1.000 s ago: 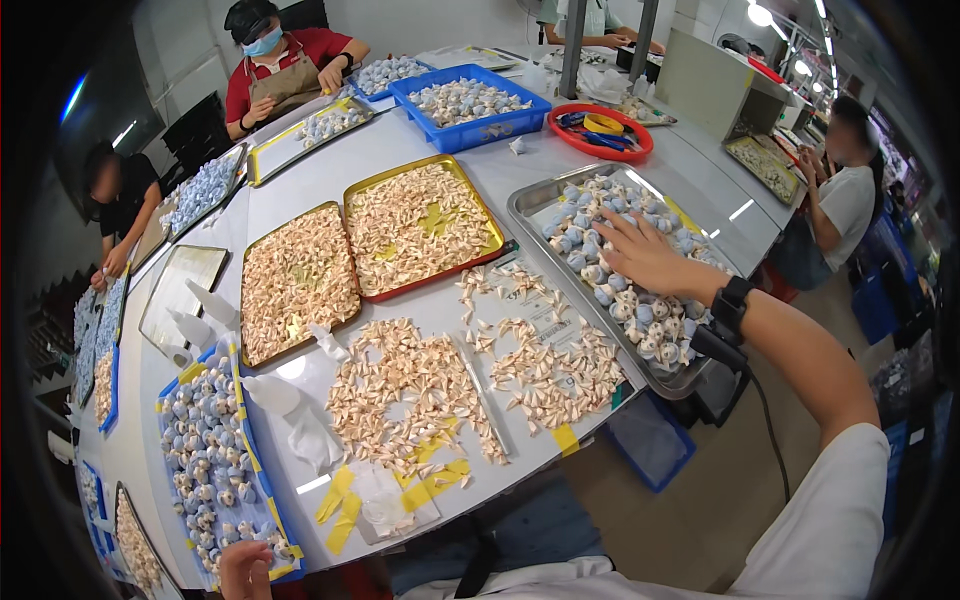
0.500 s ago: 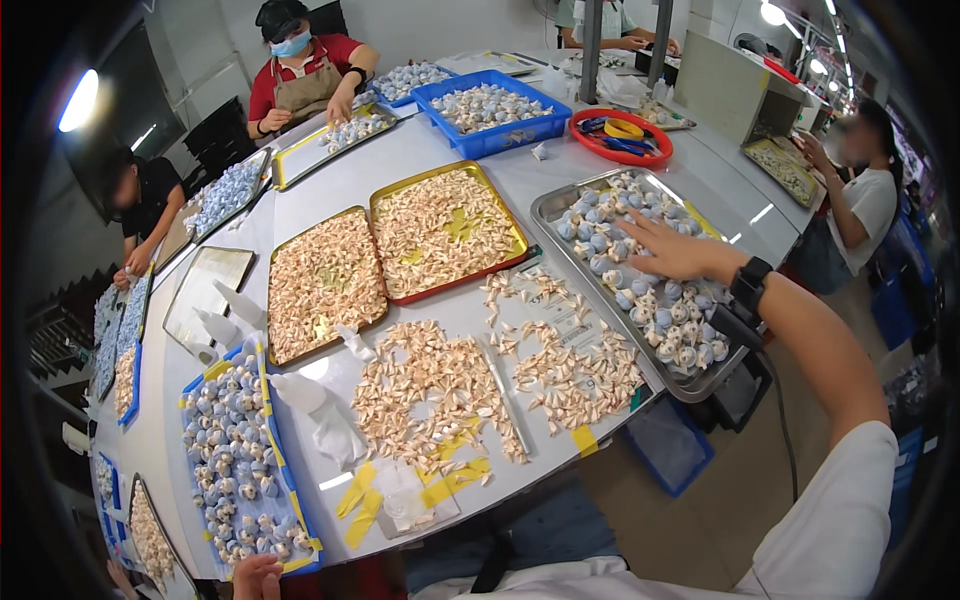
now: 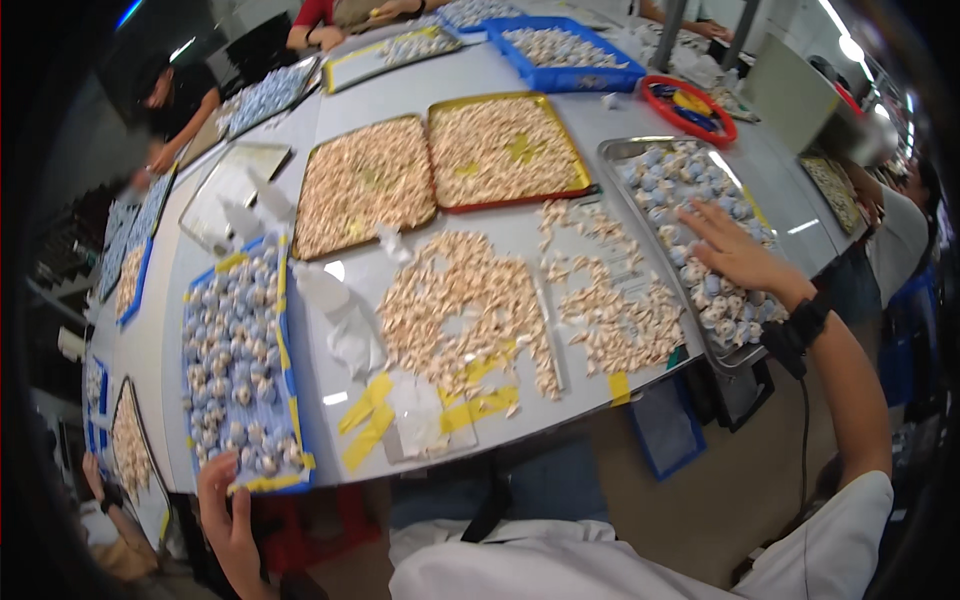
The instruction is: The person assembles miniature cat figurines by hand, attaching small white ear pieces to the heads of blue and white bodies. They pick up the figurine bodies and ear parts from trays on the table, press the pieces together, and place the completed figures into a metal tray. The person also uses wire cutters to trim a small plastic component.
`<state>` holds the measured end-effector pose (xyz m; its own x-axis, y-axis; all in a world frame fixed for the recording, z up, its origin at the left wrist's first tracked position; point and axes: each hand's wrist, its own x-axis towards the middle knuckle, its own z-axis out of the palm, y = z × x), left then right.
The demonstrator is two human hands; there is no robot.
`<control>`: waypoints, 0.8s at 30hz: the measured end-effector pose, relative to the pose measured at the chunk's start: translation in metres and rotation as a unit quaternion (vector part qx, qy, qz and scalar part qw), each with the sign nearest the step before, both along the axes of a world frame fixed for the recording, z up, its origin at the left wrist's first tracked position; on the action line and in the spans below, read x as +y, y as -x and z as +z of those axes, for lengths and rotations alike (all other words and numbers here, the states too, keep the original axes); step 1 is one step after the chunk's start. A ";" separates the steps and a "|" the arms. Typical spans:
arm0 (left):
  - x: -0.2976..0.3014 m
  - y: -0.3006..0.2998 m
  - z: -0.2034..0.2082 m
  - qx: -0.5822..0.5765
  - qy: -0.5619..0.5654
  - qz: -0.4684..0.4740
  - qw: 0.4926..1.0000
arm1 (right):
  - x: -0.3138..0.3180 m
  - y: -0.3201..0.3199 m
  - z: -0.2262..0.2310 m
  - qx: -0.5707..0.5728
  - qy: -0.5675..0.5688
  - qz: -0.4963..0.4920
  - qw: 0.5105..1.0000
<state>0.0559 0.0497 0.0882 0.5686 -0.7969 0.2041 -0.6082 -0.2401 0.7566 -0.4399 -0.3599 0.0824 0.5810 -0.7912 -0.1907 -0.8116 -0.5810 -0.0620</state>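
Note:
My right hand [image 3: 738, 252] lies spread over the small blue-and-white figures [image 3: 735, 297] that fill a metal tray [image 3: 612, 150] on the right. Its fingers are stretched out and grip nothing. A dark band with a cable circles that wrist. My left hand [image 3: 226, 515] is at the near left corner of a blue tray [image 3: 303, 420], fingers and thumb apart. Its fingertips are by the rim; whether they touch it I cannot tell. Rows of similar blue-and-white figures [image 3: 235, 365] stand in this tray on a light blue lining, with yellow tape along the edges.
Two trays [image 3: 365, 190] [image 3: 505, 150] of small cream pointed pieces stand mid-table. Loose cream pieces [image 3: 455, 290] lie nearer me, beside white squeeze bottles [image 3: 322, 290] and yellow tape [image 3: 367, 420]. Farther back are a blue bin [image 3: 570, 78] and a red basket [image 3: 690, 108] of tools. Other people work around the table.
The view has tilted and shifted, so the table sits higher in the picture. My left hand has come further into view at the blue tray's corner. My right hand stays spread over the figures.

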 end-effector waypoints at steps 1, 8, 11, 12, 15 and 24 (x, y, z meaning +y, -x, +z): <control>0.006 -0.003 0.004 0.011 -0.005 0.003 1.000 | 0.000 -0.006 -0.002 -0.013 -0.007 -0.002 1.000; -0.004 -0.022 -0.007 -0.112 -0.128 -0.017 0.985 | 0.038 -0.031 0.033 -0.117 0.032 -0.012 0.993; -0.019 -0.017 -0.015 -0.128 -0.192 -0.032 0.973 | 0.083 -0.067 0.056 -0.134 0.008 0.028 0.991; -0.025 -0.016 -0.020 -0.143 -0.210 -0.035 0.967 | 0.098 -0.078 0.062 -0.131 -0.005 0.047 0.990; -0.041 -0.014 -0.027 -0.204 -0.254 -0.025 0.945 | 0.132 -0.098 0.072 -0.112 -0.035 0.080 0.990; -0.059 -0.019 -0.039 -0.208 -0.187 -0.010 0.960 | 0.154 -0.128 0.059 -0.126 -0.150 0.081 0.977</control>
